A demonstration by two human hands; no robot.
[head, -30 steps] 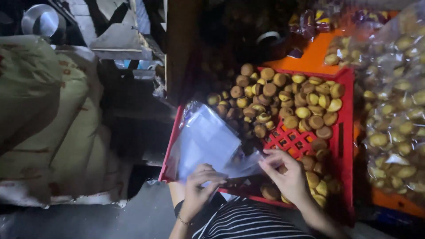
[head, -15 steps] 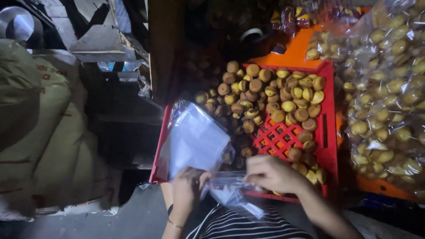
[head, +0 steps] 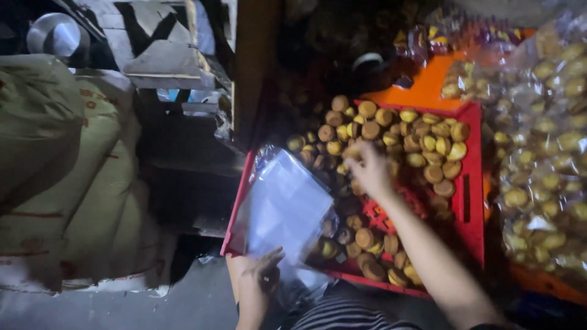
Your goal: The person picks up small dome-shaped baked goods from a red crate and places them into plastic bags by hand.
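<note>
Right hand (head: 369, 170) has reached onto cakes (head: 391, 131); bag (head: 284, 208) slants upward.

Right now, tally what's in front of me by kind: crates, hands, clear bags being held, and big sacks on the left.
Red crate: 1
Orange crate: 1
Hands, left hand and right hand: 2
Clear bag held: 1
Sacks: 2, as far as the dim light shows
Total: 7
</note>
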